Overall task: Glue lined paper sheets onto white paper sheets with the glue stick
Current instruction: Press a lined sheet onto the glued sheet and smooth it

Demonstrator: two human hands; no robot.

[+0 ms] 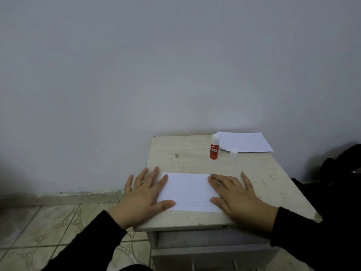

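- Head view: a small cabinet stands against a plain pale wall, and its flat top serves as the counter, a pale, marble-patterned laminate with scuffs, a brownish stain near the back and chipped front edges.
- Below the counter top, the front of a grey drawer shows; what it holds cannot be seen.
- A lined paper sheet lies flat near the front of the counter, rectangular, white with faint horizontal rules; whether a white sheet sits under it cannot be told.
- The left hand lies palm-down with fingers straight and spread, its thumb and forefinger resting on the sheet's left edge, the other fingers on the bare counter; it grips nothing.
- The right hand lies likewise flat, fingers straight, covering the sheet's right edge, little finger out on the counter; it grips nothing either.
- Both arms wear black sleeves.
- The glue stick stands upright toward the back of the counter, a cylinder with a red label and white top, uncapped.
- Its clear, round cap stands just to the right, apart from the tube, at the front edge of the paper stack.
- The paper stack, loosely fanned thin sheets, lies at the back right corner, just beside the glue stick.
- The floor to the left is glossy tile with a curling pattern.
- Something dark sits at the right of the cabinet; what it is cannot be told.
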